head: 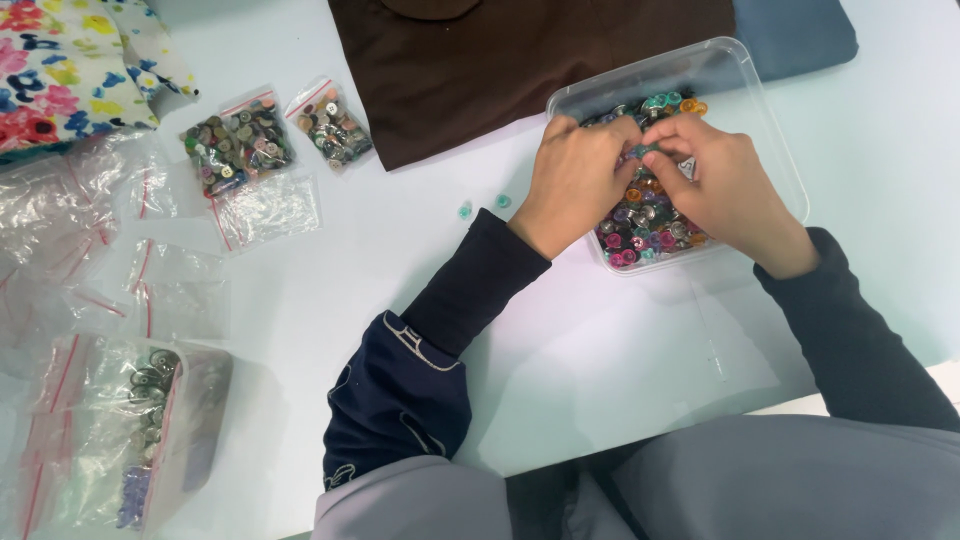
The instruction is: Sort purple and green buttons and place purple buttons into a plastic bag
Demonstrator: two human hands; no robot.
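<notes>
hands (640,170) | pinch teal button (637,151) | clear plastic tub (770,110)

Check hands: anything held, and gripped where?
Left hand and right hand pinch one small teal round button between fingertips, above the clear plastic tub; exact grip hidden.

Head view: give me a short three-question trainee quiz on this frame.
1. True or false: both hands are over the clear plastic tub of coloured buttons.
2. What lies loose on the table just left of the left hand? A) two small teal buttons B) scissors C) a spool
3. What do the left hand and the right hand pinch between them?

Key: 1 true. 2 A, the two small teal buttons. 3 a small teal button.
</notes>
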